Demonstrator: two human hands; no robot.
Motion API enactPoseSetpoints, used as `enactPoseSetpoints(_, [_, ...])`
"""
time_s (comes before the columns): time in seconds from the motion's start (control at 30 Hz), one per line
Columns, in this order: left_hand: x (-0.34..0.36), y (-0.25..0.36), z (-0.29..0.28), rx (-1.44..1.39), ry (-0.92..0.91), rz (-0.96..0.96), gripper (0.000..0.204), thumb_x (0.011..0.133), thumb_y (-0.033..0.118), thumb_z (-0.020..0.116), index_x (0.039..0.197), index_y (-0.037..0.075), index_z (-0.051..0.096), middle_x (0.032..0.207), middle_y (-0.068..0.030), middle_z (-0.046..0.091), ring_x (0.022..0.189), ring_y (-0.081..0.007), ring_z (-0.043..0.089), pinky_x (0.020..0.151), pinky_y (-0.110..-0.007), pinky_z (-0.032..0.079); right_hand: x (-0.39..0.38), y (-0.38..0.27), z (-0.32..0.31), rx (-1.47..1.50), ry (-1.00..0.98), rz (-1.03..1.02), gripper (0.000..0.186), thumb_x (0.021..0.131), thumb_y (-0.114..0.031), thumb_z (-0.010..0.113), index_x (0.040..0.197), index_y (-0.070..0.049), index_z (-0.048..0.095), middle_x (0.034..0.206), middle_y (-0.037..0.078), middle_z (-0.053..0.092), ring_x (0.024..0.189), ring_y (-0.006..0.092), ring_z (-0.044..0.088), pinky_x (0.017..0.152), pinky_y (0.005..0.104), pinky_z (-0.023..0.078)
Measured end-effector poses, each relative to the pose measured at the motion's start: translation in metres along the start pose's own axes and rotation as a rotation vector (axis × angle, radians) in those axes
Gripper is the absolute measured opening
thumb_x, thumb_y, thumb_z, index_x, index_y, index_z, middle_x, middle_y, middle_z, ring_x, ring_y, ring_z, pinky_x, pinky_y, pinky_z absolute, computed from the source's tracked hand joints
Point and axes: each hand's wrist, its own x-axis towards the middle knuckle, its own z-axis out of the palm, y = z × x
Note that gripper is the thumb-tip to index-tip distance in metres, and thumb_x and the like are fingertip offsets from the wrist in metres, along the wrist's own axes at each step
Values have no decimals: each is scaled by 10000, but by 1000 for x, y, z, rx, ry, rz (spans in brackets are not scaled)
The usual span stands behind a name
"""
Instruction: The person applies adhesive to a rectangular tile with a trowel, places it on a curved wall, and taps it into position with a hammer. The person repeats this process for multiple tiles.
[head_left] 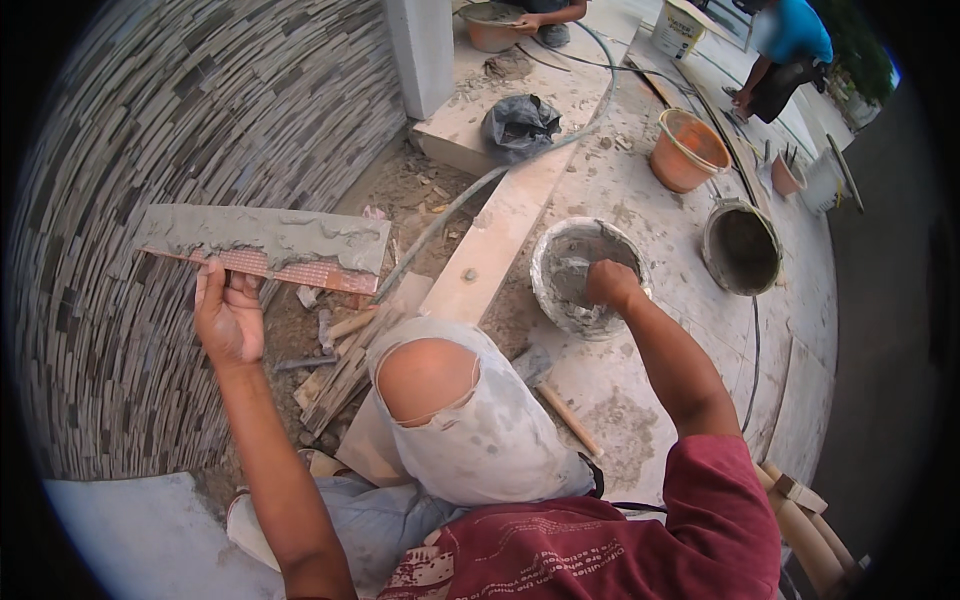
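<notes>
My left hand grips a long, narrow tile from below, up near the wall. Its reddish, ribbed back shows along the lower edge, and grey mortar covers most of the rest. Over a round, mortar-caked bucket at the right, my right hand is closed on a trowel, whose grey blade lies against the wet mortar inside. The fingers hide the trowel's handle. Beside my bent knee lies a tool with a wooden handle.
A wall of thin stone strips rises at the left. Rubble, a hammer and stacked strips lie at its foot. A hose crosses the ledge. An orange bucket and a dark bucket stand right; two people work farther back.
</notes>
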Motion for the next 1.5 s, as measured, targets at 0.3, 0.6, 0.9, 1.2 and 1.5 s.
enactPoseSetpoints(0.3, [-7, -14, 18, -33, -63, -64, 169, 1003, 81, 556, 1165, 31, 553, 1012, -65, 675, 883, -149, 662, 752, -306, 554, -11, 25, -33, 298, -391, 168, 273, 774, -188, 639, 938, 7, 738, 961, 187, 736, 914, 329, 724, 783, 414, 582])
enactPoseSetpoints(0.6, [-7, -29, 40, -24, -80, -120, 133, 1012, 96, 536, 1128, 32, 532, 1039, -87, 655, 900, -173, 662, 744, -313, 539, 11, -1, -2, 66, -217, 61, 317, 775, -204, 638, 988, 12, 730, 988, 192, 732, 925, 328, 722, 782, 412, 582])
enactPoseSetpoints(0.9, [-23, -27, 49, -129, -175, -238, 247, 1017, 75, 498, 1255, 10, 518, 1064, -79, 668, 875, -167, 674, 768, -313, 570, -68, 37, -71, 753, -180, 87, 349, 883, -325, 609, 779, -4, 700, 605, 41, 582, 529, 146, 559, 511, 330, 467])
enactPoseSetpoints(1.2, [-41, -45, 105, -187, -359, -501, 371, 977, 74, 511, 1324, -57, 497, 1170, -126, 665, 1013, -179, 679, 878, -309, 550, -86, -58, -132, 828, 672, -463, 291, 824, -78, 726, 1064, 16, 591, 877, 100, 607, 755, 218, 573, 685, 319, 469])
enactPoseSetpoints(1.5, [-61, -34, 108, -285, -522, -654, 447, 925, 38, 552, 1336, -121, 480, 1175, -179, 663, 1034, -217, 680, 946, -344, 528, -31, -124, -147, 372, 1195, -604, 363, 806, -46, 746, 1125, 9, 582, 1050, 184, 628, 911, 368, 623, 773, 426, 519])
